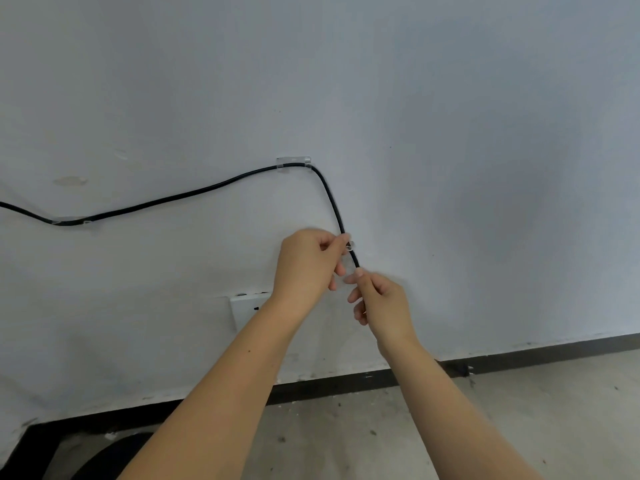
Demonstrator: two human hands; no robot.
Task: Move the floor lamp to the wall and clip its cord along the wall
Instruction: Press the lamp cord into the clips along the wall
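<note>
Right hand [382,301] pinched on the black cord [207,189] just below the left hand [308,263], left fingers closed around a small clear clip [350,245], hard to make out, wall socket [244,306] half hidden behind left wrist, cord's far end cut off.

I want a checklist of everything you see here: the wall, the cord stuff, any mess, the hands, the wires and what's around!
Surface: pale wall, scuffed low down.
Job's things: black cord runs through two clear clips, left clip and upper clip, then bends down to the hands; floor lamp not in view.
Clutter: nothing seen.
Hands: left hand pinches a small clear clip at the cord; right hand grips the cord below.
Cables: only that cord.
Surroundings: white socket, dark skirting, speckled concrete floor.
</note>
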